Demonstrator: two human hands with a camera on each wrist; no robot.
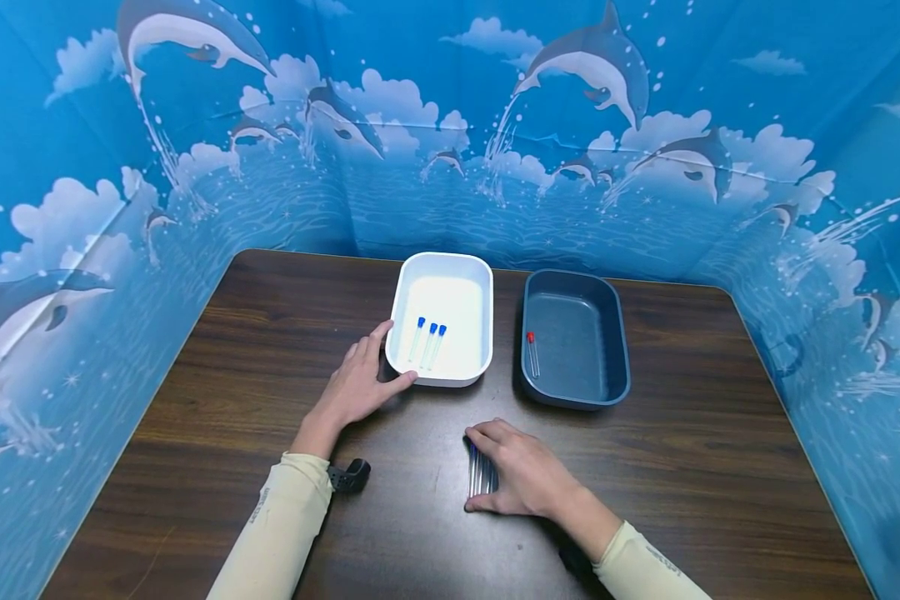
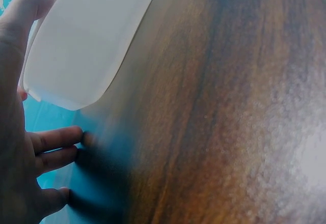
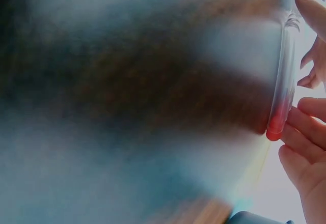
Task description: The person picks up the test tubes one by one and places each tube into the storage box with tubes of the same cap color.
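In the head view my left hand (image 1: 357,387) rests at the near left corner of a white tray (image 1: 478,333), thumb on the near rim and forefinger along the left rim. Its other fingers (image 2: 56,140) spread loosely beside the tray in the left wrist view. Inside the tray lie three blue-capped test tubes (image 1: 431,343). Lower on the table, my right hand (image 1: 523,473) spans a row of test tubes (image 1: 481,477), thumb at the near end, fingertips at the far end. A red cap (image 3: 275,127) shows at the fingertips in the right wrist view; the palm hides part of the row.
A dark blue-grey tray (image 1: 581,342) stands right of the white one, holding one red-capped test tube (image 1: 532,354). Both trays sit near the far edge of the brown wooden table (image 1: 682,467). A dolphin-print curtain (image 1: 435,117) hangs behind. My left wrist wears a black watch (image 1: 351,476).
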